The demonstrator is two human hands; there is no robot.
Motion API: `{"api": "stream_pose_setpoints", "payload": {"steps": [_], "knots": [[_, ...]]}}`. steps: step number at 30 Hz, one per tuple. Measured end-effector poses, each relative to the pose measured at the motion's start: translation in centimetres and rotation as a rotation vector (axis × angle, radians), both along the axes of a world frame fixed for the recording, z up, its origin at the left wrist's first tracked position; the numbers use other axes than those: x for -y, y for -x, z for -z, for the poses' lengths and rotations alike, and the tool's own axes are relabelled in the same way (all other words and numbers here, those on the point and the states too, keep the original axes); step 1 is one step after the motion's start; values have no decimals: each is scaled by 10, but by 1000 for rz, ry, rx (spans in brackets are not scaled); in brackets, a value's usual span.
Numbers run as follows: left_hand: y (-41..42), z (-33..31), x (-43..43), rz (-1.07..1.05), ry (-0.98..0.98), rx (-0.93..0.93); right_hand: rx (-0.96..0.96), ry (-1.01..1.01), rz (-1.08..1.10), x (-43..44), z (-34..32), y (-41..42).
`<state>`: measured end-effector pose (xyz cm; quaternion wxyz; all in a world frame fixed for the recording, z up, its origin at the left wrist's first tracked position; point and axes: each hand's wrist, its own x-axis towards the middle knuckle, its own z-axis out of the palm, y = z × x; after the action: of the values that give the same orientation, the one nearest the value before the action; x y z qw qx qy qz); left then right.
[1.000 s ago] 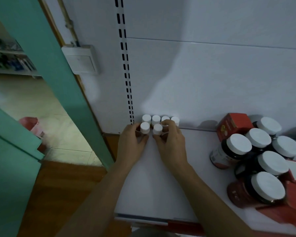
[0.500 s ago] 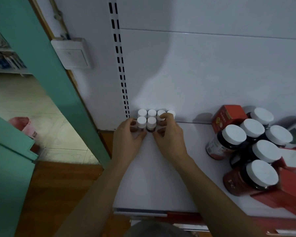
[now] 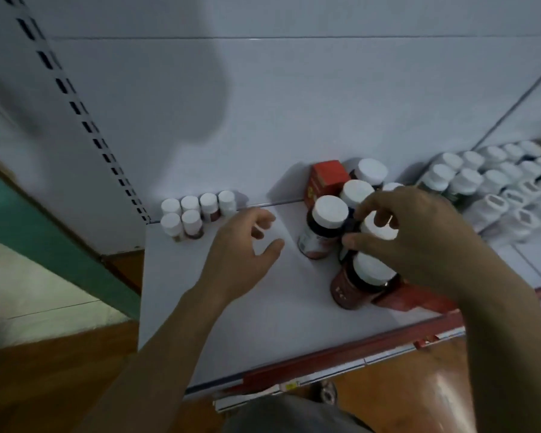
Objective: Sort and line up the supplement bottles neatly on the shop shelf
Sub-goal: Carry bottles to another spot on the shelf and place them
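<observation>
Small bottles (image 3: 188, 214) stand in two rows at the back-left of the shelf (image 3: 231, 307); big jars (image 3: 330, 212) crowd mid-shelf, touching. Right hand (image 3: 419, 242) pinches one jar (image 3: 383, 232) by its cap; left hand (image 3: 241, 245) hovers slack and empty between the groups. Best lifted straight up, so the neighbours don't topple.

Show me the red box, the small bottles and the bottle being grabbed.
red box (image 3: 328, 172), head view, top face.
small bottles (image 3: 191, 217), head view, a front-row cap.
grabbed bottle (image 3: 383, 234), head view, its white cap.
</observation>
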<state>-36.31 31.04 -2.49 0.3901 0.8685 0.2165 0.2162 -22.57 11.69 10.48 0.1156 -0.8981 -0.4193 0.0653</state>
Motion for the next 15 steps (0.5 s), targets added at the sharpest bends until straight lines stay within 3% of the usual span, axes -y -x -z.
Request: {"api": "stream_pose_setpoints", "payload": {"steps": [3,6,11,15], "knots": [[-41,0,16,113,107,-65,43,252,-18,25,6,-1],[-68,10,34,128,210,-47,87,245,-58,34,25,-6],[-59,16,54,-56,243,73,8,-11,-114,47,36,-17],[-37,-14,82,-264,242,232,-253,-439,-106,75,30,-36]]}}
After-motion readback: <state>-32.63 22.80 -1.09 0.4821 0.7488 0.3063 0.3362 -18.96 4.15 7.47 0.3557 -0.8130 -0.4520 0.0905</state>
